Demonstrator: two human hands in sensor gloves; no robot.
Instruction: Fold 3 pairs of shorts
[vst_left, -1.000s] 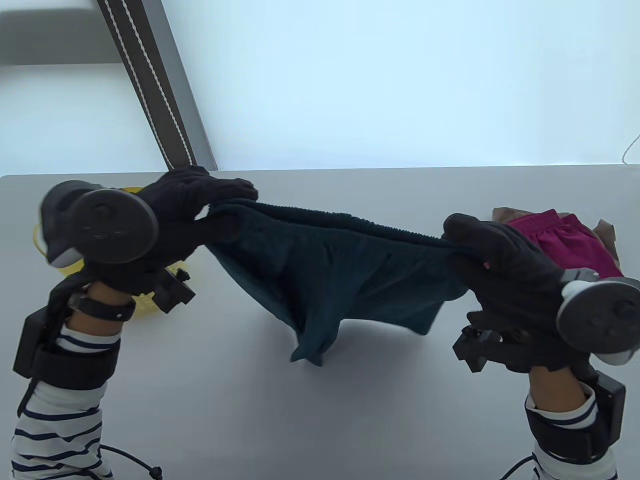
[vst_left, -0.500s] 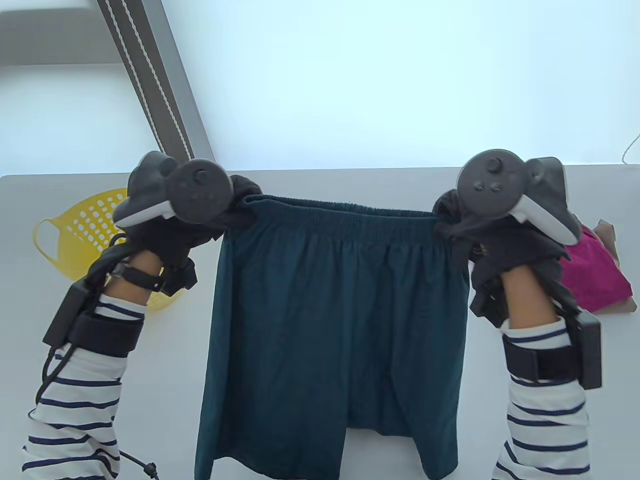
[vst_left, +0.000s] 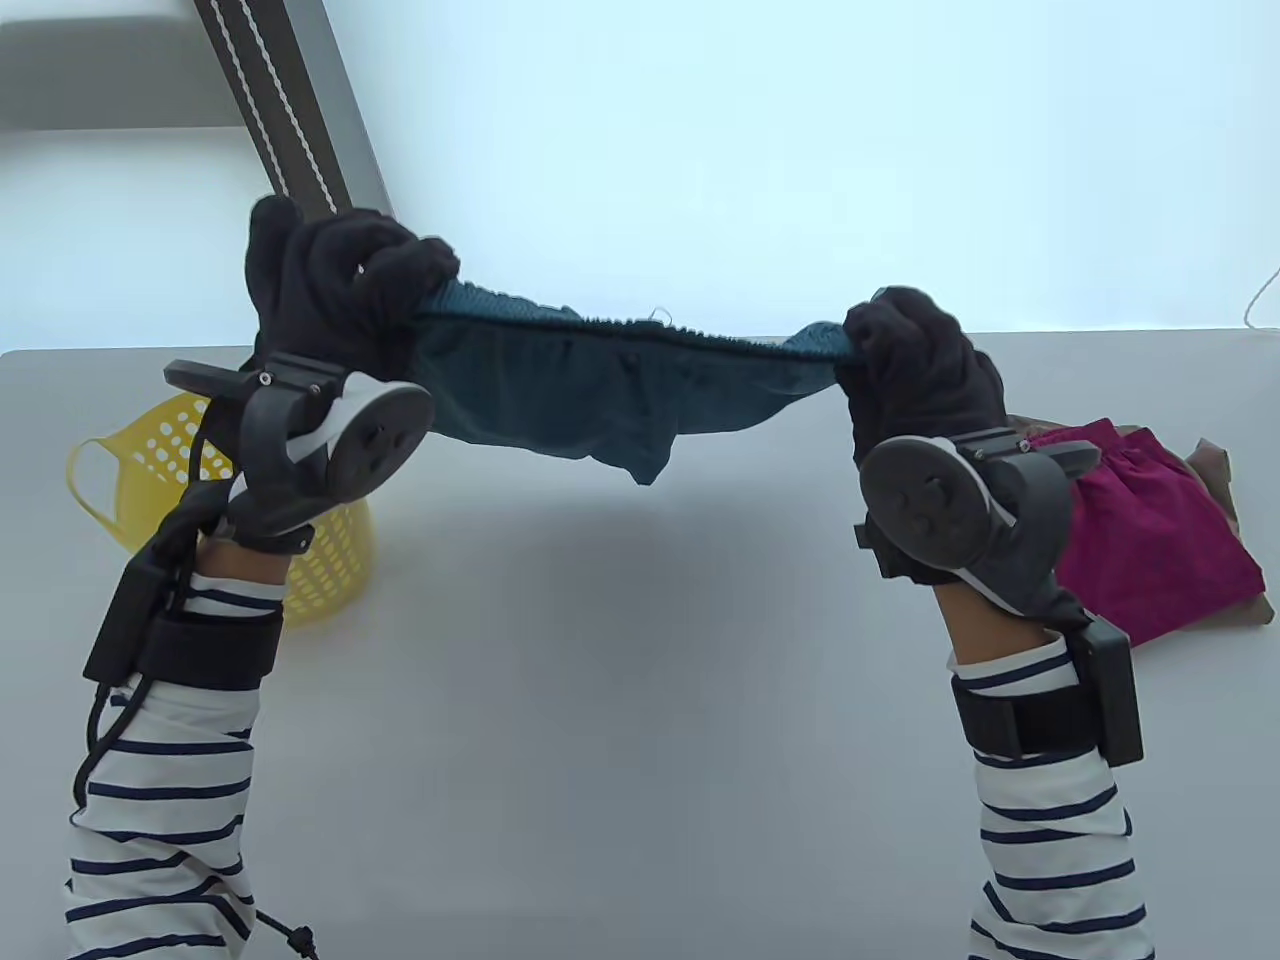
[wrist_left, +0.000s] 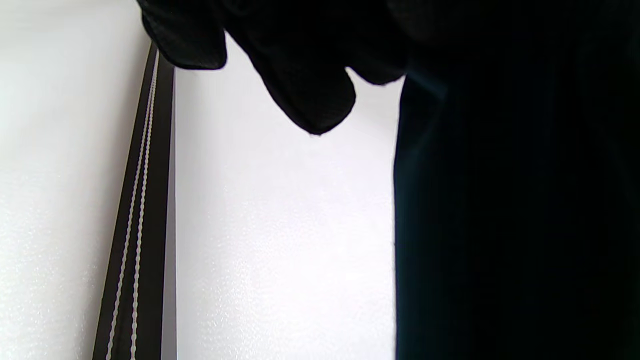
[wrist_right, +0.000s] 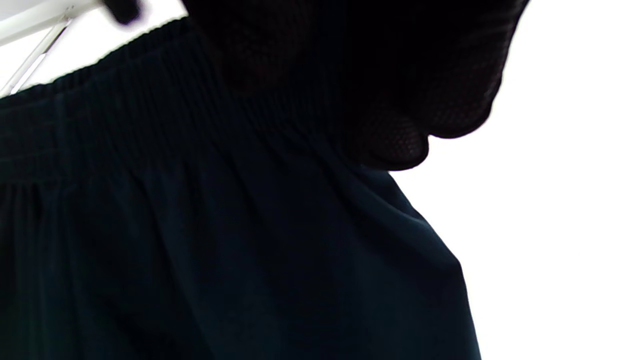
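While both hands, left hand (vst_left: 335, 280) and right hand (vst_left: 915, 365), grip the waistband, we hold the teal shorts (vst_left: 600, 400) stretched above the tabletop (vst_left: 620, 700); lowering them evenly should keep them flat.

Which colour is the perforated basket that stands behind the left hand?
Yellow. The basket shows best in the table view.

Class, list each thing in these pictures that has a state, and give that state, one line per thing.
teal shorts: held up by the waistband, stretched between both hands, off the table.
left hand: grips one waistband end.
right hand: grips the other end.
magenta shorts: folded, lying on the table.
yellow basket: tipped on its side.
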